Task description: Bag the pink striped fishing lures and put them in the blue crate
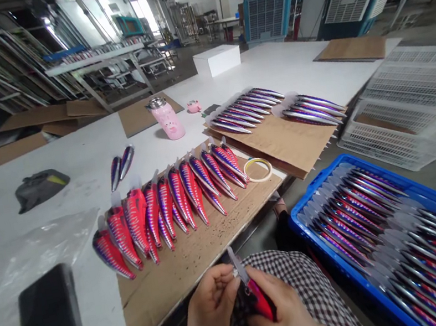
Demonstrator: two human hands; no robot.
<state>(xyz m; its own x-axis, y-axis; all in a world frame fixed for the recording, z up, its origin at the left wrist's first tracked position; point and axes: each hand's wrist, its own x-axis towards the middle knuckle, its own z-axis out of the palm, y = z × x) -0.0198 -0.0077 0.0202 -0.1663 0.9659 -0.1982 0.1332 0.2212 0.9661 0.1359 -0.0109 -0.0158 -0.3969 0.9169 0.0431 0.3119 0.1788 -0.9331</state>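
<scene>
Both hands hold one red and purple fishing lure (254,291) over my lap, below the table's front edge. My right hand (289,316) wraps round the lure's red body. My left hand (212,307) pinches the lure near its clear front lip. A row of several similar red lures (167,208) lies on a sheet of cardboard (185,264) just beyond my hands. A blue crate (302,210) full of lures stands to my right.
A roll of tape (258,169), a pink bottle (168,118), a black phone (47,322), a plastic bag (38,245) and a dark cloth (39,188) lie on the white table. More silver-purple lures (242,109) rest on cardboard further back. White trays (401,125) stand on the right.
</scene>
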